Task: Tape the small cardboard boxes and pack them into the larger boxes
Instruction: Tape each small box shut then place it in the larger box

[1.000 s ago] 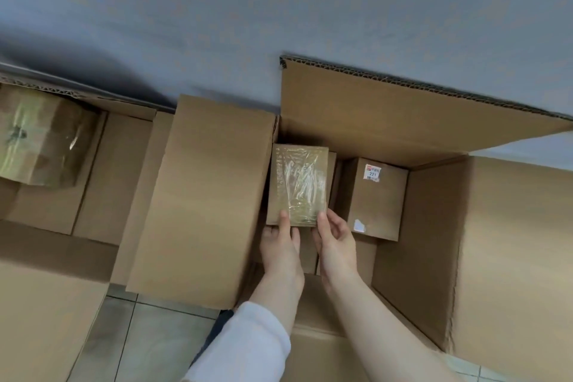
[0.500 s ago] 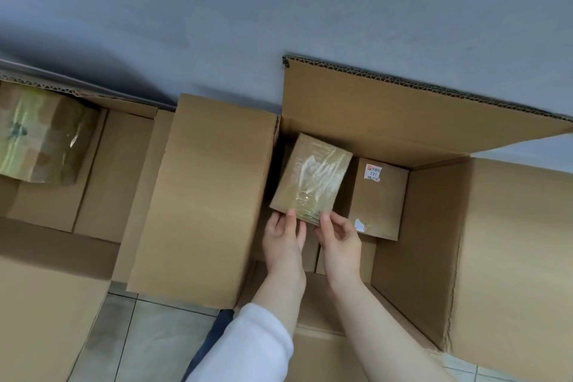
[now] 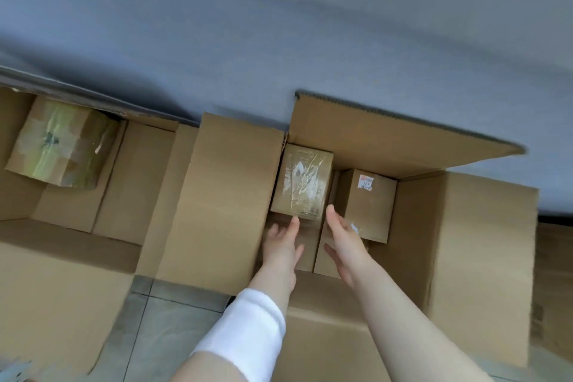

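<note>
Hovering beside glossy taped box (image 3: 305, 183) — left hand (image 3: 280, 245); right hand (image 3: 344, 242); both unclenched.

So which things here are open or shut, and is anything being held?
right big box: open, flaps out, small boxes inside.
taped small box: shut, taped over, sitting in the right big box's far corner, not gripped.
labelled small box: shut, inside beside the taped one.
left hand: open, fingers straight, at the taped small box's near edge.
right hand: open, holding nothing.
left big box: open.
wrapped box: taped shut, tilted inside the left big box.
</note>
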{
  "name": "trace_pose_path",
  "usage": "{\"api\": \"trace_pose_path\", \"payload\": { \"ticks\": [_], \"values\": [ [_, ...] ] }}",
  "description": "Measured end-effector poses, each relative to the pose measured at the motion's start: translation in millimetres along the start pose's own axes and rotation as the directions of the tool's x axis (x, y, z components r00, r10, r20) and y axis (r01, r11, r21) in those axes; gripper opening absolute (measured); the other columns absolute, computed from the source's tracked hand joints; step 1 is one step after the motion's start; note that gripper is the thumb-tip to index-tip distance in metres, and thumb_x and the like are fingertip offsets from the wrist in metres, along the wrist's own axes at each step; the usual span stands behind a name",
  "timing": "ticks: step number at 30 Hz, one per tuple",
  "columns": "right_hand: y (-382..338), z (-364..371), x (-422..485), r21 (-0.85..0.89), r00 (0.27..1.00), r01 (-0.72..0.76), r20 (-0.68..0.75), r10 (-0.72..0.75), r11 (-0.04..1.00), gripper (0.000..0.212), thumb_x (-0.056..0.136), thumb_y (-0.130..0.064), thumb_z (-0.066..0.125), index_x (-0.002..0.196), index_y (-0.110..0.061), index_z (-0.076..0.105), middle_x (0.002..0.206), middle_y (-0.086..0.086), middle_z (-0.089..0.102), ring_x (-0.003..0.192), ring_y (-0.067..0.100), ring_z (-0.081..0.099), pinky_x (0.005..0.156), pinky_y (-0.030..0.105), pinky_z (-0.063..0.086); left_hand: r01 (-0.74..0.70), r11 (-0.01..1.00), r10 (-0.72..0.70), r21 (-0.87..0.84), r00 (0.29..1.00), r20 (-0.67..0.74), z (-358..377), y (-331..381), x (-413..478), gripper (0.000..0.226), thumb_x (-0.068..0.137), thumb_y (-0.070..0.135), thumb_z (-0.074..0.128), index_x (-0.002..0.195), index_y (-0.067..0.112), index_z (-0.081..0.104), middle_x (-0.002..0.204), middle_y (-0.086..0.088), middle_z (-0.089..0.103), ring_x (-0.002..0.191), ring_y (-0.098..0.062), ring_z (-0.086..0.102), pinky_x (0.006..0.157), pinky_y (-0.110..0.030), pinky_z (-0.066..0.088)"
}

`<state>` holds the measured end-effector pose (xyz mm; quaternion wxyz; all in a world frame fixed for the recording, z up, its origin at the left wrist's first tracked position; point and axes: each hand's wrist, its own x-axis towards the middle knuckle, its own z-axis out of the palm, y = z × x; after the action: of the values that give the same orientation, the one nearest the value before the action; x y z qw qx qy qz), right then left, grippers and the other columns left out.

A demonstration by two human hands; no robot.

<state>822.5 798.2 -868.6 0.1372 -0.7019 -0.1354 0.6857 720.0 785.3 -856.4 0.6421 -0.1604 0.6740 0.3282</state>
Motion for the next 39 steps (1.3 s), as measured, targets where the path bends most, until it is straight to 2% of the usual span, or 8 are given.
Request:
{"api": "trace_pose_path", "payload": {
  "ticks": [5, 8, 13, 15, 19, 26, 32, 39],
  "values": [
    [-48.2, 7.2, -132.8, -0.137, 1.0, 0.016, -0.017, -0.019, 0.99, 0.064, 0.091, -0.054, 0.046, 0.141, -0.015, 0.037, 0.144, -0.004, 0.04, 0.12, 0.009, 0.038, 0.11, 0.036, 0.031, -0.03, 0.986, 0.014, 0.166, 0.995, 0.095, -14.9, 38.1, -123.7, 0.053, 0.096, 0.026, 0.049, 0.143, 0.008, 0.031, 0.142, -0.008, 0.045, 0.127, -0.018, 0.046, 0.107, -0.035, 0.032],
    [-63.2, 18.1, -222.2, -0.149, 0.995, 0.082, -0.046, -0.09, 0.985, 0.054, 0.092, -0.051, 0.047, 0.132, -0.014, 0.048, 0.137, -0.001, 0.049, 0.111, 0.009, 0.043, 0.108, 0.036, 0.034, -0.092, 0.977, 0.071, 0.19, 0.991, 0.114, -26.6, 61.7, -213.0, 0.042, 0.098, 0.02, 0.046, 0.138, 0.008, 0.039, 0.136, -0.006, 0.052, 0.111, -0.012, 0.053, 0.105, -0.034, 0.031],
    [-81.2, 32.8, -355.4, -0.126, 0.969, 0.233, -0.059, -0.242, 0.964, 0.024, 0.094, -0.046, 0.046, 0.089, -0.027, 0.06, 0.11, -0.003, 0.063, 0.108, 0.017, 0.056, 0.099, 0.035, 0.044, -0.194, 0.955, 0.155, 0.224, 0.971, 0.182, -58.3, 81.7, -351.9, 0.039, 0.099, 0.015, 0.042, 0.137, 0.007, 0.04, 0.135, -0.005, 0.053, 0.118, -0.016, 0.052, 0.106, -0.034, 0.03],
    [-83.8, 40.0, -400.8, -0.113, 0.952, 0.299, -0.041, -0.305, 0.948, 0.021, 0.095, -0.043, 0.046, 0.085, -0.03, 0.06, 0.101, -0.009, 0.064, 0.108, 0.017, 0.057, 0.099, 0.035, 0.045, -0.235, 0.957, 0.203, 0.173, 0.962, 0.183, -77.6, 83.3, -391.3, 0.039, 0.099, 0.015, 0.041, 0.137, 0.007, 0.04, 0.134, -0.006, 0.054, 0.115, -0.015, 0.053, 0.105, -0.034, 0.032],
    [-69.4, 49.5, -470.6, -0.056, 0.933, 0.36, 0.023, -0.359, 0.931, 0.024, 0.096, -0.041, 0.045, 0.097, -0.023, 0.061, 0.103, -0.01, 0.066, 0.109, 0.015, 0.058, 0.098, 0.032, 0.045, -0.252, 0.967, 0.253, -0.029, 0.95, 0.182, -121.0, 66.9, -448.6, 0.039, 0.1, 0.017, 0.039, 0.138, 0.006, 0.037, 0.134, -0.009, 0.054, 0.115, -0.019, 0.054, 0.1, -0.03, 0.039],
    [17.3, 40.7, -529.5, -0.063, 0.959, 0.269, 0.106, -0.261, 0.961, 0.038, 0.098, -0.038, 0.044, 0.12, -0.008, 0.055, 0.124, 0.008, 0.062, 0.115, 0.024, 0.056, 0.098, 0.032, 0.044, -0.244, 0.936, 0.266, -0.254, 0.962, 0.056, -223.0, -24.1, -487.7, 0.034, 0.1, 0.018, 0.04, 0.132, 0.008, 0.043, 0.13, -0.009, 0.056, 0.103, -0.017, 0.056, 0.087, -0.026, 0.041],
    [94.9, 34.7, -585.6, -0.014, 0.969, 0.188, 0.168, -0.183, 0.982, 0.045, 0.098, -0.039, 0.042, 0.128, -0.006, 0.05, 0.128, 0.008, 0.059, 0.121, 0.028, 0.052, 0.098, 0.033, 0.042, -0.229, 0.922, 0.243, -0.312, 0.97, 0.007, -285.7, -96.3, -529.6, 0.025, 0.1, 0.018, 0.041, 0.123, 0.011, 0.049, 0.127, -0.007, 0.06, 0.095, -0.016, 0.059, 0.083, -0.025, 0.044],
    [123.0, 118.2, -659.4, -0.102, 0.891, 0.347, 0.346, -0.294, 0.932, 0.033, 0.099, -0.036, 0.041, 0.118, -0.011, 0.052, 0.116, 0.003, 0.06, 0.107, 0.02, 0.057, 0.088, 0.026, 0.044, -0.435, 0.734, 0.47, -0.522, 0.88, -0.072, -381.9, -84.0, -606.9, 0.022, 0.1, 0.02, 0.041, 0.12, 0.013, 0.047, 0.109, -0.001, 0.062, 0.083, -0.01, 0.062, 0.071, -0.022, 0.047]
  ]
}}
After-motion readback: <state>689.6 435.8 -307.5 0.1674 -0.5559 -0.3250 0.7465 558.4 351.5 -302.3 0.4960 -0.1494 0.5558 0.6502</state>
